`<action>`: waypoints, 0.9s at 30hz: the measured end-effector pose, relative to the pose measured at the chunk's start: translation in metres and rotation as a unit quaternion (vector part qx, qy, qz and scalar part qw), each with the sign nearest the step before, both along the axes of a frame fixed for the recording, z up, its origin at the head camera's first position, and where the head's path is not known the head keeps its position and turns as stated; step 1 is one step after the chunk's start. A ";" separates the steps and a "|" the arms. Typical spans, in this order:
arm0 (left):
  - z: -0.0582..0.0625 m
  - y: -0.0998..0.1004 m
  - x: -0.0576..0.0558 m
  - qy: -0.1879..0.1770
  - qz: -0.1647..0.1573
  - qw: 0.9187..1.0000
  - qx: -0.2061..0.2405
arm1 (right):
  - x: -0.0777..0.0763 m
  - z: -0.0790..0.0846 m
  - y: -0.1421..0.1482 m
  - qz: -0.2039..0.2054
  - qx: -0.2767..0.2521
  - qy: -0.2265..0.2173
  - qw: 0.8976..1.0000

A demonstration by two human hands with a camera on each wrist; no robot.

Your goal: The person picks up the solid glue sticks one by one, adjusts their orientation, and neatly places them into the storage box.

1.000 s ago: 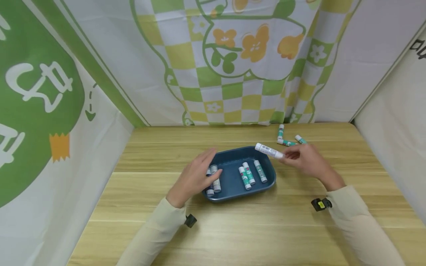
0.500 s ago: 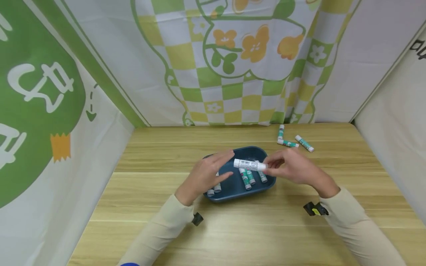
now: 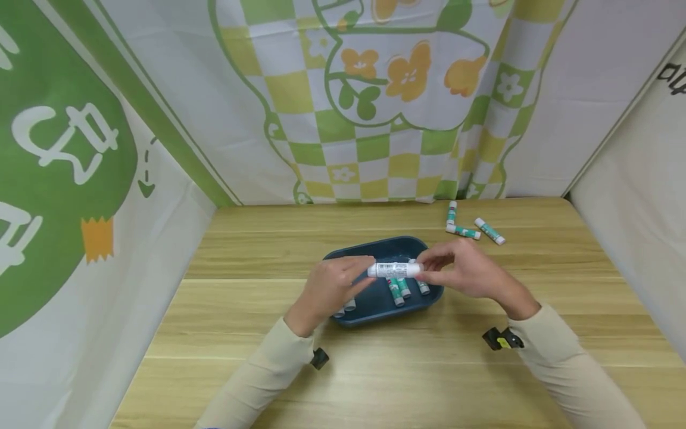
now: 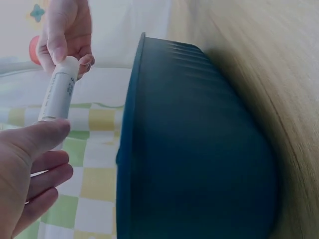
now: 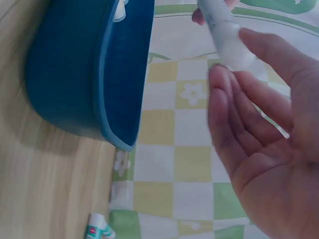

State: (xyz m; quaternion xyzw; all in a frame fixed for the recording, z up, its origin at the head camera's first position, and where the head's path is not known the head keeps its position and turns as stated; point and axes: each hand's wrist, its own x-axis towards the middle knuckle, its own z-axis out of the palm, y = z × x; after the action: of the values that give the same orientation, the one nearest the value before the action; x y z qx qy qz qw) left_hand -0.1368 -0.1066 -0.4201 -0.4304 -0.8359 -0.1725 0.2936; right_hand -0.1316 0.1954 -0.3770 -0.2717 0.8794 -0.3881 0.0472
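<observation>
A white glue stick (image 3: 395, 270) is held level above the dark blue tray (image 3: 370, 314). My right hand (image 3: 471, 273) pinches its right end between thumb and fingers. At the other end, my left hand (image 3: 329, 289) grips the stick with thumb and fingertips, as the left wrist view also shows on the glue stick (image 4: 59, 94). Beneath, several glue sticks lie in the tray: green-labelled ones (image 3: 396, 291) toward the right, and grey-ended ones (image 3: 349, 305) at the left, partly hidden by my left hand.
Beyond the tray, at the back right of the wooden table (image 3: 257, 250), lie three green-and-white glue sticks (image 3: 490, 231). A checked, flowered curtain (image 3: 375, 155) hangs along the table's back edge.
My right hand has carried the white glue stick left and over the tray, turning it level. My left hand has moved slightly right and closed on its left end.
</observation>
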 end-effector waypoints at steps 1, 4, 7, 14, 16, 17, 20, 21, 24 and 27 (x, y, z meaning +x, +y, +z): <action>0.000 -0.001 0.000 0.006 0.002 1.000 0.010 | 0.000 -0.001 0.000 -0.014 -0.015 -0.004 1.000; 0.001 -0.001 0.000 0.016 0.017 0.999 0.045 | 0.002 -0.007 -0.003 -0.053 -0.073 -0.033 0.995; 0.002 0.001 0.000 0.024 0.039 0.996 0.083 | 0.004 -0.015 -0.008 -0.075 -0.137 -0.063 0.986; 0.002 0.019 0.003 0.010 0.054 0.982 0.181 | 0.013 -0.033 -0.041 -0.091 -0.265 -0.058 0.958; 0.002 0.024 0.005 -0.005 0.051 0.978 0.203 | 0.016 -0.036 -0.053 -0.103 -0.308 -0.051 0.944; 0.001 0.026 0.006 -0.011 0.051 0.976 0.212 | 0.017 -0.037 -0.059 -0.111 -0.330 -0.048 0.936; -0.001 0.031 0.009 -0.025 0.049 0.971 0.235 | 0.019 -0.040 -0.073 -0.144 -0.375 -0.038 0.915; -0.002 0.032 0.010 -0.029 0.046 0.969 0.241 | 0.019 -0.041 -0.077 -0.156 -0.389 -0.035 0.907; -0.004 0.035 0.011 -0.033 0.037 0.967 0.252 | 0.020 -0.043 -0.085 -0.184 -0.408 -0.024 0.894; -0.006 0.036 0.012 -0.036 0.035 0.967 0.251 | 0.019 -0.045 -0.087 -0.197 -0.414 -0.014 0.888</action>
State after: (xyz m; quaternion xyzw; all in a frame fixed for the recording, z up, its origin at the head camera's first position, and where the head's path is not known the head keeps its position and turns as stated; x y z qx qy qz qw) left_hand -0.1252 -0.0701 -0.4261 -0.3068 -0.7906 -0.3817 0.3676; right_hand -0.1126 0.1082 -0.4222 -0.0822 0.6733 -0.7223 -0.1348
